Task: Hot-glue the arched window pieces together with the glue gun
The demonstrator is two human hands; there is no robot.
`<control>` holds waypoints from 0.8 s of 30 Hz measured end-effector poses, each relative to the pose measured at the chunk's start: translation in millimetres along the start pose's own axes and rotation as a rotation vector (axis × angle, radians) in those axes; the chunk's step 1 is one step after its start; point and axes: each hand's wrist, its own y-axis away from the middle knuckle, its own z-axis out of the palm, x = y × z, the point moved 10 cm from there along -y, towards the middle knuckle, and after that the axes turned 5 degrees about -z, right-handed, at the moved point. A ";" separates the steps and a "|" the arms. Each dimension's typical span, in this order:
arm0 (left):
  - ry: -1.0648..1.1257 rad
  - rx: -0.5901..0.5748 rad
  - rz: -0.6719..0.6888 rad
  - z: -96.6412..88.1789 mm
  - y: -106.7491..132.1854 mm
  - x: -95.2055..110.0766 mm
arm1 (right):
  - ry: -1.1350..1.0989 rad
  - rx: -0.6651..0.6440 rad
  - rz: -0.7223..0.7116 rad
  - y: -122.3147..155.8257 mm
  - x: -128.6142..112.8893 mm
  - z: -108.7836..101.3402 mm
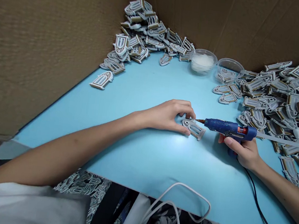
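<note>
Blue tabletop [133,163], left fingers [181,129] pinching arch-shaped cutout [195,130], right fingers [231,143] closed round glue gun [224,127], handle hidden

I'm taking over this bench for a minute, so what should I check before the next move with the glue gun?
Right hand on glue gun: ok, held by the grip.
Left hand on arched piece: ok, fingertips touching it, piece lying on the blue board.
Nozzle position: ok, tip right beside the piece; contact cannot tell.
Glue stick: ok, runs out of the gun's back.
Cord: ok, runs off the board's edge, away from the piece.
Glue on the piece: cannot tell, none visible at this size.
</note>
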 end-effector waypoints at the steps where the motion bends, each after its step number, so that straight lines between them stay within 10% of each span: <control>1: 0.022 0.011 -0.005 -1.0 0.1 -0.3 | 0.012 -0.001 0.010 -0.2 0.8 0.3; 24: 0.241 0.158 -0.148 -8.8 -1.3 -1.8 | 0.037 0.055 0.058 -1.3 3.6 -3.0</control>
